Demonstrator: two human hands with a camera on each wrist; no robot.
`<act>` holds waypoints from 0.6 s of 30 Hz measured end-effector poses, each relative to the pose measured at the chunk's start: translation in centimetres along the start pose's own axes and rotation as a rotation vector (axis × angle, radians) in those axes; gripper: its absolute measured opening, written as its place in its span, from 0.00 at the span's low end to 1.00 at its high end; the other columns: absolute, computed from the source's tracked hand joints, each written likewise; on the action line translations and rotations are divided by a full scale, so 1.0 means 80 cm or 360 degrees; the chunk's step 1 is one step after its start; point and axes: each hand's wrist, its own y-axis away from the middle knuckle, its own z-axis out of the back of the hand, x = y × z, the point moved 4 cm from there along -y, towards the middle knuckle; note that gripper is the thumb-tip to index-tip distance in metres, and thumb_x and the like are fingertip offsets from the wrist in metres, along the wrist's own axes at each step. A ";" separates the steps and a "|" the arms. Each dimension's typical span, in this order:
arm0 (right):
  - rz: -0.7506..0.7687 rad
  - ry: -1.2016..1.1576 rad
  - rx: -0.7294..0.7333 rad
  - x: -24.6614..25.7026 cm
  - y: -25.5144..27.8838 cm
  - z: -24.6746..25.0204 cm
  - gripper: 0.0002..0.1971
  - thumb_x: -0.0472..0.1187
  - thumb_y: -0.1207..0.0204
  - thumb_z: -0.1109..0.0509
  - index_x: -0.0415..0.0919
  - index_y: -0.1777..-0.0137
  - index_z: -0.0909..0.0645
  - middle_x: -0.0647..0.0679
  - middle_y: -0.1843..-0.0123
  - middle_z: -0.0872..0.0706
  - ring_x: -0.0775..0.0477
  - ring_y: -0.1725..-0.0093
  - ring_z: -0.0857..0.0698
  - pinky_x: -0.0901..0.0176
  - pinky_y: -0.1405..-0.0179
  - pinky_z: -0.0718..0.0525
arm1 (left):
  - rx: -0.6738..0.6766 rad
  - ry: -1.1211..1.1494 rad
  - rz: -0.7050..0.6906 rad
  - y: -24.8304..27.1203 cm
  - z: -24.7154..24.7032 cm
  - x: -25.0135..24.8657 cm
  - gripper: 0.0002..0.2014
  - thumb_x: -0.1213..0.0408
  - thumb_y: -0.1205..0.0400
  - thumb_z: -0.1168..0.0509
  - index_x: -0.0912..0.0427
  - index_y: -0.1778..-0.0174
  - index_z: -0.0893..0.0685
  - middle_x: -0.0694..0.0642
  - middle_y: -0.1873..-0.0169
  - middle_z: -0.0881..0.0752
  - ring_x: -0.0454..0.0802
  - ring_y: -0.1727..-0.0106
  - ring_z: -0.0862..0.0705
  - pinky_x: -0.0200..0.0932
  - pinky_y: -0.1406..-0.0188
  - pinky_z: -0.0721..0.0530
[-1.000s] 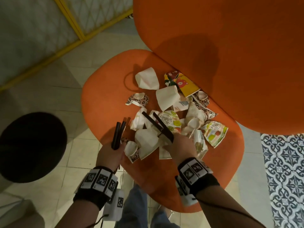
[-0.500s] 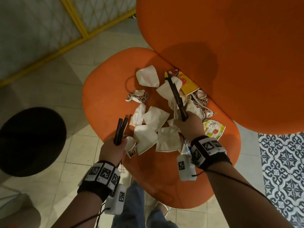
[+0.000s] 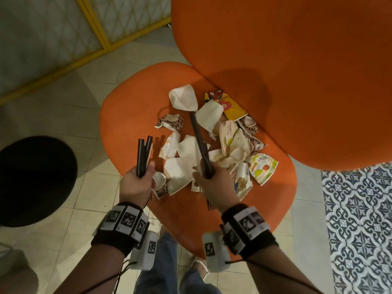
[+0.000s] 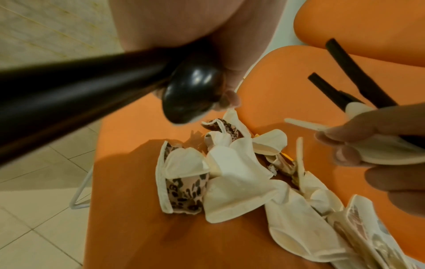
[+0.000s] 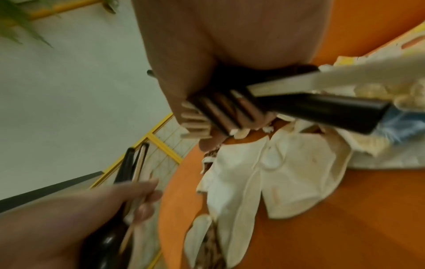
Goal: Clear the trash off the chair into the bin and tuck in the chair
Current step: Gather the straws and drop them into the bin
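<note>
Paper: crushed cups (image 3: pixel 186 166) heaped mid-seat on the chair (image 3: pixel 127 115), judged light, limp, easily scattered, best nipped at folded rims; left hand (image 3: pixel 136 183) and right hand (image 3: pixel 214 183) each grip black tongs (image 3: pixel 200 145).

I have the orange upholstered chair seat (image 3: pixel 131 115) straight ahead of me, its tall orange backrest (image 3: pixel 286 60) rising behind and to the right. The heap of crumpled paper cups and wrappers (image 3: pixel 212 149) lies on the seat, towards the backrest. My left hand (image 3: pixel 136 183) is at the seat's left front edge, with the black utensil handles (image 3: pixel 143 153) it holds over that edge. My right hand (image 3: pixel 214 183) is over the near side of the heap, its black cutlery (image 3: pixel 199 141) reaching across it. The round black bin (image 3: pixel 31 179) stands on the pale tiled floor (image 3: pixel 70 107) to the left of the chair.
</note>
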 end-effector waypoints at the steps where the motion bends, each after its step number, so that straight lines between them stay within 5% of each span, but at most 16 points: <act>1: 0.0005 -0.0032 0.0012 -0.001 0.009 -0.009 0.04 0.45 0.24 0.31 0.48 0.51 0.20 0.46 0.62 0.12 0.50 0.66 0.14 0.53 0.63 0.13 | -0.0012 0.0026 -0.0015 0.004 0.001 -0.001 0.21 0.47 0.20 0.37 0.61 0.69 0.17 0.56 0.79 0.19 0.54 0.76 0.21 0.42 0.72 0.25; 10: -0.0037 -0.0254 0.0109 -0.020 0.049 -0.043 0.05 0.43 0.26 0.31 0.48 0.51 0.17 0.51 0.68 0.15 0.54 0.69 0.16 0.55 0.61 0.14 | -0.0005 0.0275 0.0054 0.045 0.005 0.026 0.21 0.48 0.20 0.37 0.57 0.74 0.21 0.51 0.87 0.23 0.50 0.84 0.27 0.41 0.79 0.30; 15: 0.0032 -0.0254 0.0208 -0.006 0.063 -0.078 0.07 0.45 0.25 0.31 0.41 0.55 0.18 0.43 0.67 0.14 0.39 0.64 0.15 0.44 0.59 0.15 | 0.0000 0.0363 0.0119 0.057 0.028 0.060 0.22 0.47 0.20 0.37 0.63 0.70 0.18 0.55 0.80 0.19 0.52 0.82 0.26 0.44 0.76 0.27; 18: 0.0096 -0.0153 0.0404 0.005 0.078 -0.120 0.02 0.40 0.24 0.33 0.43 0.56 0.20 0.49 0.71 0.17 0.45 0.70 0.18 0.52 0.67 0.19 | -0.0028 0.0409 0.0193 0.062 0.058 0.088 0.19 0.49 0.19 0.37 0.62 0.67 0.18 0.55 0.79 0.18 0.50 0.82 0.26 0.45 0.74 0.26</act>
